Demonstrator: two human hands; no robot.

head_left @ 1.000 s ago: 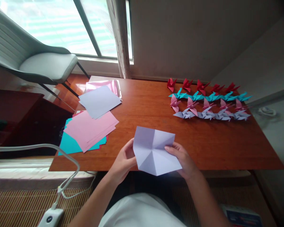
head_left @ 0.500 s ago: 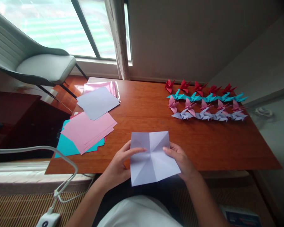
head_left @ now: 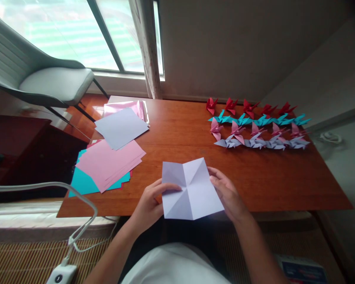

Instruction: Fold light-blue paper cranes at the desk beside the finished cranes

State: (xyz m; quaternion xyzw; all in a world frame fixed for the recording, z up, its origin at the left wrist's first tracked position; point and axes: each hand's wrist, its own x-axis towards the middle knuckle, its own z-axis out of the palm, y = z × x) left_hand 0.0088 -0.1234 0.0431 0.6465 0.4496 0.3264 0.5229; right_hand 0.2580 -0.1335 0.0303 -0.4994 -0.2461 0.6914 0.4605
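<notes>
A pale lavender square of origami paper [head_left: 199, 197] is held above the table's front edge, with creases crossing at its middle. My left hand [head_left: 150, 199] grips its left side, the thumb or a finger lying across the front toward the centre and the rest behind. At the right edge, my right hand [head_left: 226, 189] has its fingers against the sheet; their tips are partly hidden behind it. Folded paper cranes stand in rows at the back right: red cranes [head_left: 249, 108], turquoise cranes [head_left: 244, 119], pink cranes [head_left: 237, 132] and lavender cranes [head_left: 256, 142].
On the table's left lie lavender sheets [head_left: 121, 128], pink sheets [head_left: 112, 161], turquoise sheets [head_left: 84, 183] and a shiny pink packet [head_left: 127, 108]. A white cable [head_left: 47, 184] runs past the left corner to a power strip [head_left: 62, 273]. A chair [head_left: 56, 85] stands by the window.
The paper has bent more along its creases, and its lower edge has risen. My right hand has shifted slightly up along the right edge, its thumb drawn back from the sheet's face.
</notes>
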